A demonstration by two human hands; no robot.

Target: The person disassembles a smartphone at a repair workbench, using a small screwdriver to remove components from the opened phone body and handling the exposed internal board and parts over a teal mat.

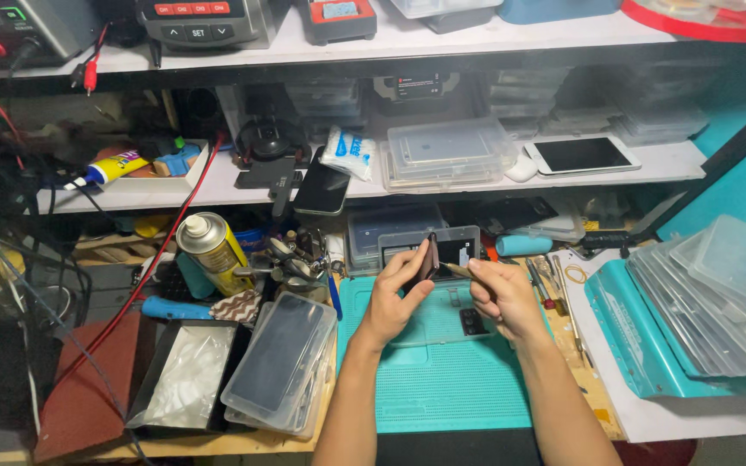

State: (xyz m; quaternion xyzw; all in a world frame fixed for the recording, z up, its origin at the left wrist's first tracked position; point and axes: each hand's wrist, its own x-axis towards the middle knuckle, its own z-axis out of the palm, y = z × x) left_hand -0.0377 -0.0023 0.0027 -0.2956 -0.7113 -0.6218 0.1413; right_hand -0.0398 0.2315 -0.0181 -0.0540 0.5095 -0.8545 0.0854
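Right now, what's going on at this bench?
A person sits at a cluttered repair bench. The left hand holds a dark phone on edge above the teal work mat. The right hand holds a thin tool, its tip against the phone's edge. A yellow spray can and clear plastic cases lie to the left.

Plastic, rubber, metal and wood on a cluttered table

Matt teal mat looks rubbery; clear boxes are glossy plastic; the spray can is shiny painted metal; the phone is dark and glossy; the table edge is bare wood.
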